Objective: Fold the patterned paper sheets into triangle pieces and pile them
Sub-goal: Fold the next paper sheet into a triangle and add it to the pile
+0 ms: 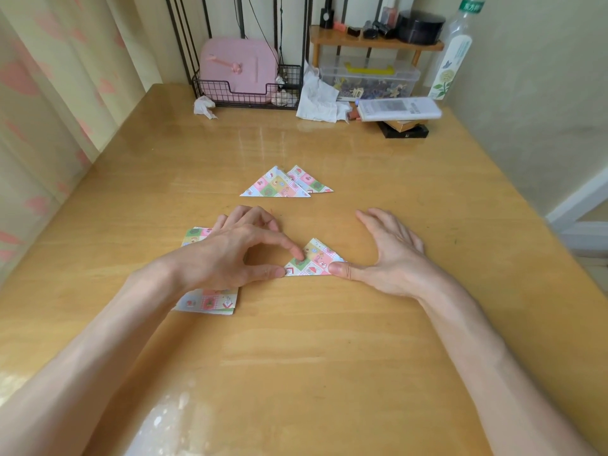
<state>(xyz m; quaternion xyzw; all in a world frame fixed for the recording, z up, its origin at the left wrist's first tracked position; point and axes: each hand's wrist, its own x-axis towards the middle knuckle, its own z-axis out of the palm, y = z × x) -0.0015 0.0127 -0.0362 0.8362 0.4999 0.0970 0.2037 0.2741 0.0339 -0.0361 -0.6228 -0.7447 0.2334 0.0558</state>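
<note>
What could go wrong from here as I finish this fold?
The folded triangle is pinned only at its corners by the left hand and right hand; releasing may let it spring open. The left wrist lies over the sheet stack and might drag it. The finished triangles overlap unevenly, so piling may slip.

The glossy yellow wooden table (329,340) carries two overlapping folded patterned paper triangles (279,185) at its centre and a smaller folded patterned triangle (316,260) toward 6 o'clock. A stack of patterned paper sheets (209,302) lies at 8 o'clock, a black wire basket (230,93) at 12 o'clock, and crumpled white tissue (317,100) at 1 o'clock.
</note>
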